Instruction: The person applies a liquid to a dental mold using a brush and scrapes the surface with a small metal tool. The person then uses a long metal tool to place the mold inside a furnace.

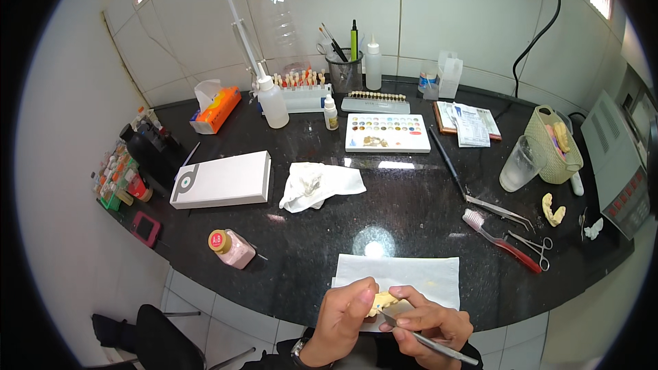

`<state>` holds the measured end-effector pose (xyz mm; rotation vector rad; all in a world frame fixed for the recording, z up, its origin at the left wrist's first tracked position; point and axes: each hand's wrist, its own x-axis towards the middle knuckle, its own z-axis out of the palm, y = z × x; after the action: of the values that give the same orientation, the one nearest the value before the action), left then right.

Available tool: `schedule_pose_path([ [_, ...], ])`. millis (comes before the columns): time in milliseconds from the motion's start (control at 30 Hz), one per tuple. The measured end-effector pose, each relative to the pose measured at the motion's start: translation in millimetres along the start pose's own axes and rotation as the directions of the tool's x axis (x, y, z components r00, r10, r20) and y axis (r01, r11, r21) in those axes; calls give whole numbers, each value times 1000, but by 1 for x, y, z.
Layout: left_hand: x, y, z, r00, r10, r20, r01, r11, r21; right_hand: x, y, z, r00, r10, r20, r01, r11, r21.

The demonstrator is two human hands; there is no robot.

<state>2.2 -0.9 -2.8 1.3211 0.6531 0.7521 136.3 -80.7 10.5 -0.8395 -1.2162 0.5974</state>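
Observation:
My left hand (344, 316) is closed around a small yellowish dental cast (384, 299), thumb bent over its left side. In my right hand (436, 323) is a slim metal scalpel (439, 347), its pointed tip at the cast's lower edge. The right fingertips also steady the cast's right end. Both hands are over the near edge of a white paper towel (411, 270) on the black table. Part of the cast is hidden by my fingers.
A red-handled toothbrush (504, 243), scissor-like clamp (534, 248), tweezers (500, 211) and another cast (552, 210) lie to the right. A pink powder bottle (236, 250) and white box (223, 179) stand left. Beyond are a crumpled tissue (319, 185) and paint palette (387, 133).

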Motion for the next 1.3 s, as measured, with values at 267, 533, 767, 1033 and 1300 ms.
schedule_pose_path([
  [267,2,-2,6,994,93,-62,-87,991,100,-2,3,-2,997,-80,-16,79,994,-76],
  [533,1,-1,6,991,105,-88,-93,988,126,-1,1,-5,1000,14,1,-14,998,-56],
  [767,0,0,6,996,60,-62,-56,995,79,0,2,0,996,-74,-56,72,997,-32],
  [1033,1,0,6,996,61,-64,-56,996,71,3,4,0,993,-106,-51,106,994,-18],
  [1300,1,2,4,997,60,-54,-54,992,116,4,1,1,995,-86,-46,83,995,-59],
])
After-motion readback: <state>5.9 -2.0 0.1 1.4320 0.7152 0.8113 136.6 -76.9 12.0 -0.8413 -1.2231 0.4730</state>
